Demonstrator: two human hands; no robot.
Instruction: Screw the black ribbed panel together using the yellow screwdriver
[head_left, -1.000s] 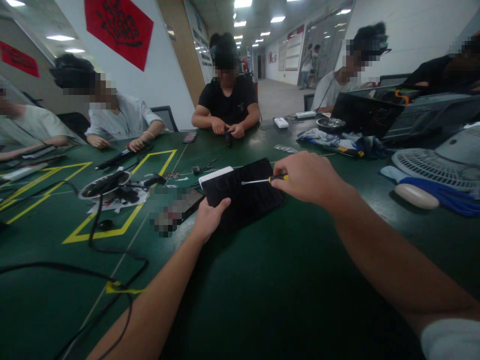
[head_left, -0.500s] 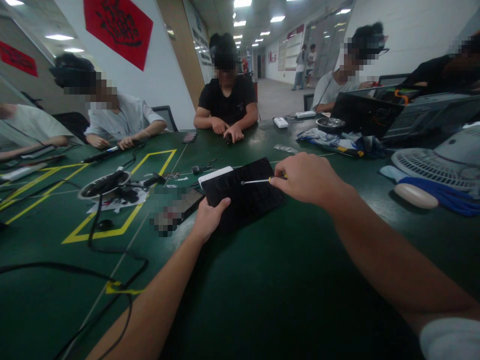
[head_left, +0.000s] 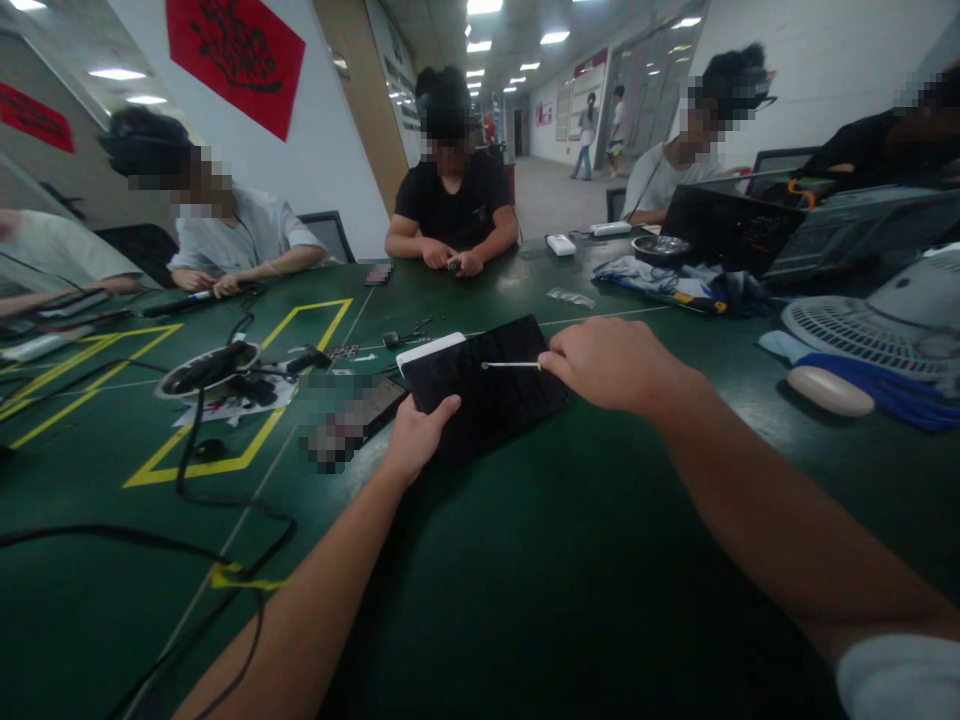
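Observation:
A flat black device (head_left: 491, 385) with a white edge lies on the green table (head_left: 525, 560) in front of me. My left hand (head_left: 417, 436) grips its near left corner, thumb on top. My right hand (head_left: 611, 363) is closed around a small screwdriver (head_left: 510, 365); its thin metal shaft points left, with the tip over the middle of the black device. Most of the handle is hidden in my fist.
Black cables (head_left: 210, 520) and yellow tape lines (head_left: 225, 460) cross the table at left, near a round dish of parts (head_left: 210, 368). A white fan (head_left: 877, 325), blue cloth and open laptops (head_left: 735, 225) crowd the right. Several other people sit around the table's far side.
My right hand has dropped slightly and turned, covering the screwdriver's yellow handle. The left hand and the black device have stayed put. People in the far corridor have walked on.

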